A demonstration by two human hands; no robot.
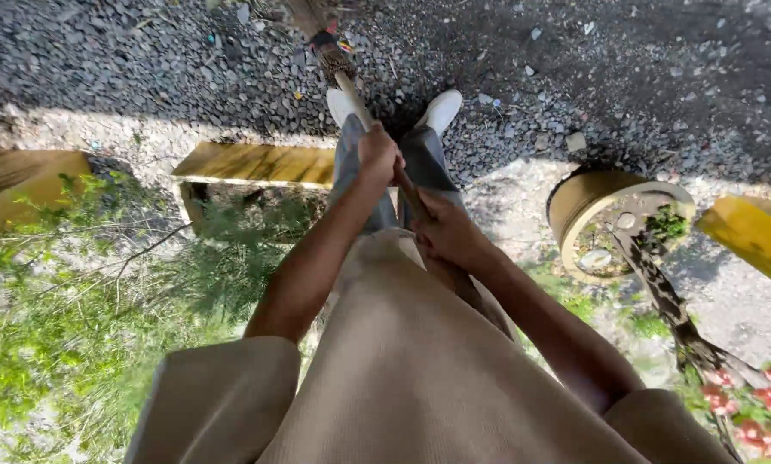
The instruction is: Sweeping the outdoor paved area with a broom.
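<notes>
A long wooden broom handle [351, 94] runs from my waist out past my white shoes [441, 110] to a bound, dark broom head [327, 45] resting on grey gravel. My left hand [377, 155] is closed around the handle farther out, above my grey trousers. My right hand [444, 230] grips the same handle closer to my body, just over my beige shirt. Both arms are stretched forward, and the handle's near end is hidden behind my right forearm.
Gravel ground [660, 77] fills the far part of the view. A yellow-edged rectangular planter [257, 163] lies left, and a round yellow planter [583, 202] with a tree trunk right. Green shrubs [67, 318] and red flowers [764, 404] sit nearby.
</notes>
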